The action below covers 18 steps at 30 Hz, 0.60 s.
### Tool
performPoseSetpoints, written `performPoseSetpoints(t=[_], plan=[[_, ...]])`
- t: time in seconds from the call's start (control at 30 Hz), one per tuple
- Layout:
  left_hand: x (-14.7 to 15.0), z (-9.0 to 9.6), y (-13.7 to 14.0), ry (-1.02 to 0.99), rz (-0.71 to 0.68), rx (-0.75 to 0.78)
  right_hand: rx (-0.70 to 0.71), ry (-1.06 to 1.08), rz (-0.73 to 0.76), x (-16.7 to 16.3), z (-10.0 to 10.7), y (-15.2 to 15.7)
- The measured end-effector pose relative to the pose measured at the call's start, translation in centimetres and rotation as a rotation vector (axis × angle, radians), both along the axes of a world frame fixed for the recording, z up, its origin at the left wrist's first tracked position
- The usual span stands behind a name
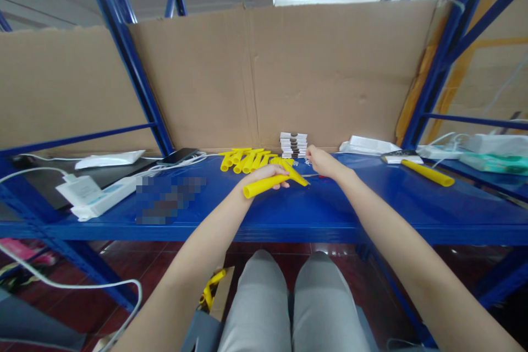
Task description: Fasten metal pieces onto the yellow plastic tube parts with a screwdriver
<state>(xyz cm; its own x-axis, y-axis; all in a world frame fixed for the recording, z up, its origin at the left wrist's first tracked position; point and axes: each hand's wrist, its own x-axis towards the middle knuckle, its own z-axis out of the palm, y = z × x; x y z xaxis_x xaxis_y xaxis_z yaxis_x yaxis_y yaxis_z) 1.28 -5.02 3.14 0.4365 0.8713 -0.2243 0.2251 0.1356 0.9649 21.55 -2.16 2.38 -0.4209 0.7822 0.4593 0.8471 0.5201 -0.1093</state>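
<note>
My left hand (269,171) is closed around a yellow plastic tube piece (263,186), whose wide round end points toward me at the left. Its narrower arm slants down to the right, with a tip near the blue shelf surface. Farther right, my right hand (320,160) has its fingers pinched together beside a stack of small white folded bundles with dark bands (293,146). Tiny silvery bits lie by those fingertips, too small to name. Whatever the pinch holds is hidden. Several similar yellow tube pieces (248,161) lie in a pile behind my left hand.
A white power strip (105,198) with a plugged adapter, cables and a dark phone (181,155) lie at the left. On the right are a white packet (369,145) and another yellow tube (429,172). Cardboard (289,71) walls the back; blue posts (447,60) flank the shelf.
</note>
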Motion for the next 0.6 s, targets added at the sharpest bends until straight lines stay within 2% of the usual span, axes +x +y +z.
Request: performPoseSetpoints(t=[0.17, 0.37, 0.5, 0.6], plan=[[0.0, 0.0, -0.1, -0.058, 0.076, 0.015, -0.053, 0.029, -0.246, 1.4, -0.1, 2.2], [0.4, 0.6, -1.1, -0.12, 0.183, -0.039, -0.228, -0.178, -0.313, 0.8, -0.1, 5.0], [0.4, 0.7, -0.8, -0.16, 0.246, -0.114, -0.249, -0.177, -0.402, 0.0, -0.5, 6.6], [0.0, -0.1, 0.3, -0.182, 0.229, -0.128, -0.279, -0.168, -0.463, -0.2, -0.9, 7.4]])
